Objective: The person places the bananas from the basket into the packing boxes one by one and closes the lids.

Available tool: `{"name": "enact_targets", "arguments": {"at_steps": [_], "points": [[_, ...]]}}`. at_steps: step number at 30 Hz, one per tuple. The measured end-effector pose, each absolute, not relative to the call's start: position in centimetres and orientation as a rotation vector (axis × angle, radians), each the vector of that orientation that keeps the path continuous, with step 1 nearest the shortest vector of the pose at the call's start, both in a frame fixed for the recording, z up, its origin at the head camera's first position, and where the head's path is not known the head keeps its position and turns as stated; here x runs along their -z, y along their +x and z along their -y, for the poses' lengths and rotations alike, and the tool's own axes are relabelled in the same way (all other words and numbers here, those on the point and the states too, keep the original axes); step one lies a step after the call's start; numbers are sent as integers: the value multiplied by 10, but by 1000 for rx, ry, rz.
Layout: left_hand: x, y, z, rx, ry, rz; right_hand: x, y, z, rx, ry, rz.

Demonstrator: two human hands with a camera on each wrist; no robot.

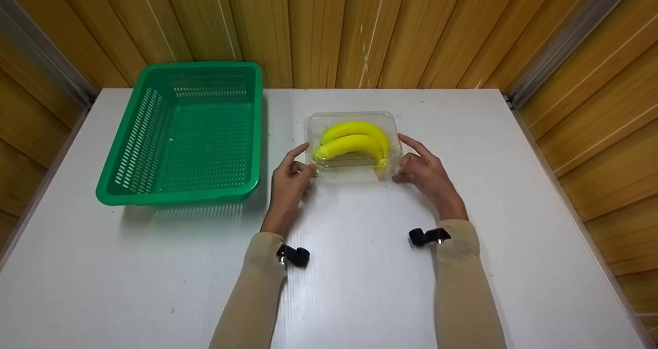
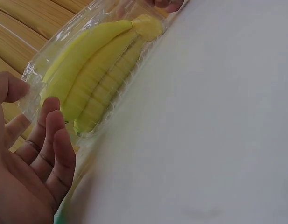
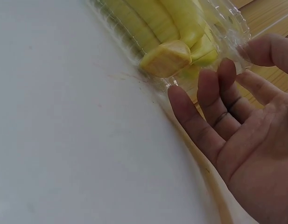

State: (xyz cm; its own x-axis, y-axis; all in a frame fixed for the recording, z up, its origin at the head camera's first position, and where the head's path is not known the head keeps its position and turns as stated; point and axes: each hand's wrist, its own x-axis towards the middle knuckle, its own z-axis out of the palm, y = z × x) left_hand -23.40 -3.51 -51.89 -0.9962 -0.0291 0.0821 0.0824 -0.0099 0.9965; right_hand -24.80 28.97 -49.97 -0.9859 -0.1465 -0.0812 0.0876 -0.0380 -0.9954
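A clear plastic box (image 1: 342, 174) lies on the white table, with a bunch of yellow bananas (image 1: 352, 142) inside it. The person's left hand (image 1: 292, 179) holds the box at its left edge, thumb at the near corner and index finger reaching along the side. At the opposite edge, the right hand (image 1: 425, 173) holds the box in much the same way. Up close in the left wrist view, the thumb touches the transparent wall while the other fingers curve loosely beside it. The bananas' blunt stem end (image 3: 166, 59) faces the right hand in the right wrist view.
A green perforated plastic basket (image 1: 255, 148) stands on the table (image 1: 354, 267) left of the box, with nothing seen in it. Wood-patterned panels (image 1: 313, 35) rise behind the table and along both sides.
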Motion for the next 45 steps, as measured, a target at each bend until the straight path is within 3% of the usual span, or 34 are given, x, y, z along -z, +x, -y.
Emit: {"name": "enact_targets", "arguments": {"at_steps": [45], "points": [[509,-231,26,2162,42,2158,503,-250,-287,2132,46,-2084]]}}
